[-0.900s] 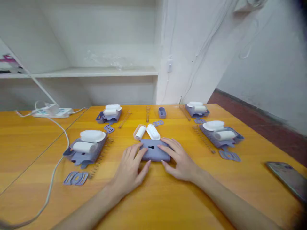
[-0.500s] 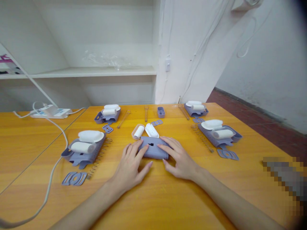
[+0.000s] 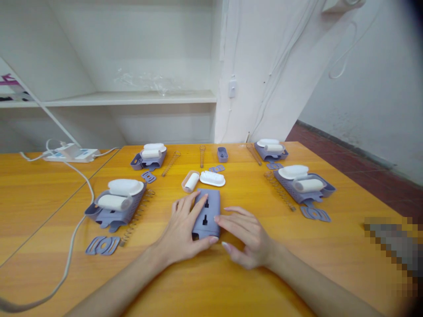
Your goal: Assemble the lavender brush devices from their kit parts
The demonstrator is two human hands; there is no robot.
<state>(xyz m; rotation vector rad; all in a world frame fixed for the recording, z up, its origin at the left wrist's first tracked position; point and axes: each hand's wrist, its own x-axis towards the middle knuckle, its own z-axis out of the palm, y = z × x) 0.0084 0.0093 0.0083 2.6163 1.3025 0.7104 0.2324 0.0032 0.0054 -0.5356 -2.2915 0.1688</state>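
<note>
A grey-purple plastic holder (image 3: 211, 207) with keyhole slots in its upper face lies lengthwise before me on the table. My left hand (image 3: 185, 224) grips it from the left, fingers over its top and thumb at the near end. At its right edge is my right hand (image 3: 247, 235), fingers apart, one fingertip touching the holder near the lower slot. Just beyond lie a white oval piece (image 3: 212, 178), bristly side up, and a small pinkish tray (image 3: 185, 182) with a white roll (image 3: 192, 181) in it.
Similar purple holders with white pieces stand at left (image 3: 130, 211), back left (image 3: 155, 160), right (image 3: 280, 180) and back right (image 3: 262, 154). Metal springs (image 3: 202, 156) and flat purple plates (image 3: 102, 245) lie around. A small purple cup (image 3: 222, 154) stands at the back; a white cable (image 3: 71, 246) crosses the left.
The holder has turned from crosswise to lengthwise. My left hand now grips its side, and my right hand has drawn back to the right edge. The white oval piece has turned crosswise.
</note>
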